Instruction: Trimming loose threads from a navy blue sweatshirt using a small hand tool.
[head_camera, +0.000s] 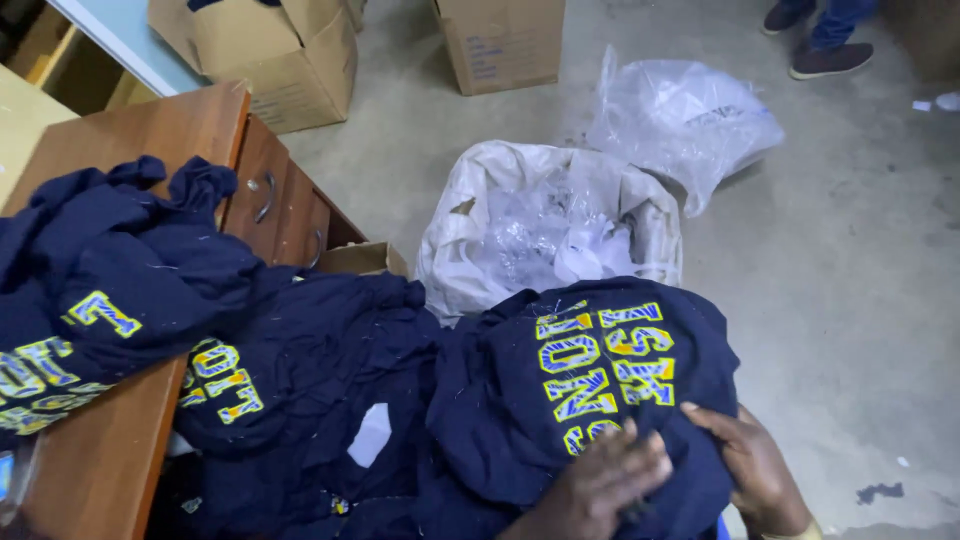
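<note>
A navy blue shirt (600, 380) with yellow and blue embroidered lettering is bunched up at the lower middle. My left hand (600, 485) presses on its lower edge with fingers curled into the cloth. My right hand (755, 465) grips the same shirt from the right side, thumb on top. To the left, more navy shirts (300, 400) with the same lettering lie in a heap, and another pile of navy shirts (100, 270) rests on the wooden desk (110, 460).
A white sack (450, 250) stuffed with clear plastic wrappers stands behind the shirts. A loose clear plastic bag (680, 115) lies on the concrete floor. Cardboard boxes (290, 60) stand at the back. Another person's shoes (830, 60) are at the top right. The desk drawers (280, 200) face right.
</note>
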